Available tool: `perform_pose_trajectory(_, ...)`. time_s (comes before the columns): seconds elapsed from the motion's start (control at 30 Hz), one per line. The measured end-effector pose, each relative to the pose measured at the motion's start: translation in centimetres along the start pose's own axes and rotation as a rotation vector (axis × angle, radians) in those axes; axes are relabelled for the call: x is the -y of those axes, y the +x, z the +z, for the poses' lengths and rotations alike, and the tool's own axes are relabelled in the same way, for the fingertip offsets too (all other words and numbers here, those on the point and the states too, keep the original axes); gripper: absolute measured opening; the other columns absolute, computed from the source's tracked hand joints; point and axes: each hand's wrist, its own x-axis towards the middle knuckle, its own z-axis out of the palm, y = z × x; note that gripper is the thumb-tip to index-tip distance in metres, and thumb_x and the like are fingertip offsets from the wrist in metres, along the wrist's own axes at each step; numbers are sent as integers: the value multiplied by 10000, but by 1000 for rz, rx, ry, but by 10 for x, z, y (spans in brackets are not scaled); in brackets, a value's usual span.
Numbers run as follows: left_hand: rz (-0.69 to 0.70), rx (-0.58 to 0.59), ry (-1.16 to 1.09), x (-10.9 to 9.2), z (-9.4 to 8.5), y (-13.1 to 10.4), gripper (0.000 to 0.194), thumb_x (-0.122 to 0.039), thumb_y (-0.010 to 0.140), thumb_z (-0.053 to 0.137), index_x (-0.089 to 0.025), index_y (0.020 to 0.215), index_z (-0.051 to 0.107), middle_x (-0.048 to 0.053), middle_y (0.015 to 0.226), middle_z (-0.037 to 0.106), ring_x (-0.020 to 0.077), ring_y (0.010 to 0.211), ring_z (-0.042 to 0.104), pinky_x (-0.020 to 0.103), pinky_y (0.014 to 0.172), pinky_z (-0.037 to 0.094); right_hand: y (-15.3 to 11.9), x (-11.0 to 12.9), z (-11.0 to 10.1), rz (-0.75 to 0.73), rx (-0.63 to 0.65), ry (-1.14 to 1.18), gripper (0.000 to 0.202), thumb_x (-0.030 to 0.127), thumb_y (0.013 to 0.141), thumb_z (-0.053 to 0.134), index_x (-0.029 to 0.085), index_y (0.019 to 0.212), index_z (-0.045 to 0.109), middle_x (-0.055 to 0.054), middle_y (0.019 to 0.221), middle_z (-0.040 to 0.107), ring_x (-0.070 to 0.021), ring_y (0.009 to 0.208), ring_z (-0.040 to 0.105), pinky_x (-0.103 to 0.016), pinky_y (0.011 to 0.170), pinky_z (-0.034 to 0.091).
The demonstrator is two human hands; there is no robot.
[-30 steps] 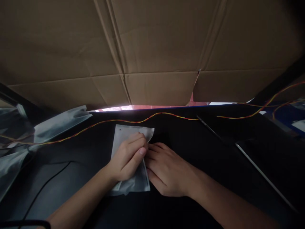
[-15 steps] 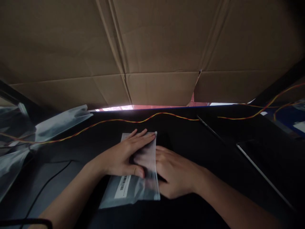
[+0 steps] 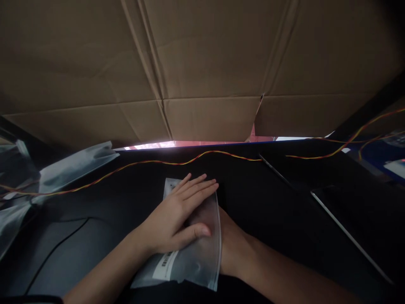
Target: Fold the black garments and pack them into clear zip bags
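A frosted plastic zip bag point(image 3: 205, 261) with a white barcode label point(image 3: 165, 265) lies on the black table. My left hand point(image 3: 182, 215) rests flat on top of the bag, fingers stretched out towards its far right corner and thumb apart. From the right, my right hand point(image 3: 233, 247) reaches in at the bag's zip edge. Its fingers are covered by the bag and my left hand. Whether it is inside the bag or underneath, and whether it holds anything, I cannot tell.
Twisted red-and-yellow wires point(image 3: 196, 157) run across the table's back. Two dark flat panels with pale edges, including a larger one point(image 3: 351, 236), lie at right. More plastic bags point(image 3: 79, 162) and a thin black cable point(image 3: 57, 249) are at left. Cardboard point(image 3: 209, 55) hangs behind.
My right hand has slid further left, its knuckles now covered by the bag. My left hand and the bag's zip edge have shifted slightly right and nearer.
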Motion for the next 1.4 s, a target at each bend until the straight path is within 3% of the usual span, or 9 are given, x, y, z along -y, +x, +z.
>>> perform_pose_trajectory(0.1,-42,-31,-42,7,-2,-2,761,-746,1072,393,-288,1680,377,99,1721,467,359,1637,348,653,1363,179,-6,2,-25,-77,81,140,288,252,1013,691,190,1293,719,-125,1367,741,-279,1319,666,-445,1159,511)
perform_pose_trajectory(0.3,-188,31,50,33,-10,-6,762,-705,1084,408,-217,1668,406,143,1733,436,378,1652,307,679,1357,174,-18,-8,-69,73,317,54,270,125,1027,647,254,1218,787,-78,1409,724,-233,1314,675,-405,1189,480)
perform_pose_trajectory(0.43,-209,42,134,31,-9,-8,739,-651,1088,463,-229,1686,363,135,1745,418,382,1662,278,701,1352,155,-21,-12,-45,-23,288,-131,242,140,1008,638,173,1216,758,-151,1350,744,-291,1337,661,-482,1219,454)
perform_pose_trajectory(0.57,-163,63,139,18,-10,-9,751,-629,1079,508,-282,1710,293,105,1760,397,377,1666,270,716,1349,129,-19,-12,-11,-185,282,-98,179,209,1027,622,133,1113,761,-148,1225,804,-276,1163,746,-417,1072,567)
perform_pose_trajectory(0.7,-105,93,130,12,-15,-8,758,-618,1060,553,-337,1712,289,80,1742,434,389,1634,345,733,1343,107,-9,-8,2,-176,114,41,313,288,1052,658,121,1314,689,-164,1457,716,-266,1386,646,-377,1120,542)
perform_pose_trajectory(0.83,-92,113,104,15,-18,-7,745,-596,1059,556,-353,1713,295,79,1732,451,398,1614,384,746,1335,107,-5,-2,-2,-123,32,76,386,300,1054,661,123,1396,639,-169,1506,681,-254,1443,600,-358,1122,537)
perform_pose_trajectory(1.03,-108,163,24,15,-17,-7,845,-726,1002,582,-356,1712,311,104,1775,366,434,1643,305,776,1319,73,-17,-4,-5,-283,325,10,79,242,976,688,176,974,731,-82,1091,826,-229,1048,759,-327,957,586)
perform_pose_trajectory(1.23,-76,173,10,15,-20,-8,788,-667,1021,591,-378,1704,325,87,1764,392,421,1642,316,758,1327,103,-15,-3,1,-277,243,-98,131,228,1003,633,152,1005,739,-116,1137,813,-252,1127,741,-353,1019,557)
perform_pose_trajectory(1.4,-131,156,48,22,-24,-11,763,-682,1050,514,-337,1704,327,114,1768,379,411,1637,331,758,1321,125,-16,-5,-34,-106,255,-26,86,195,965,695,180,902,752,-71,997,798,-232,983,739,-354,921,575)
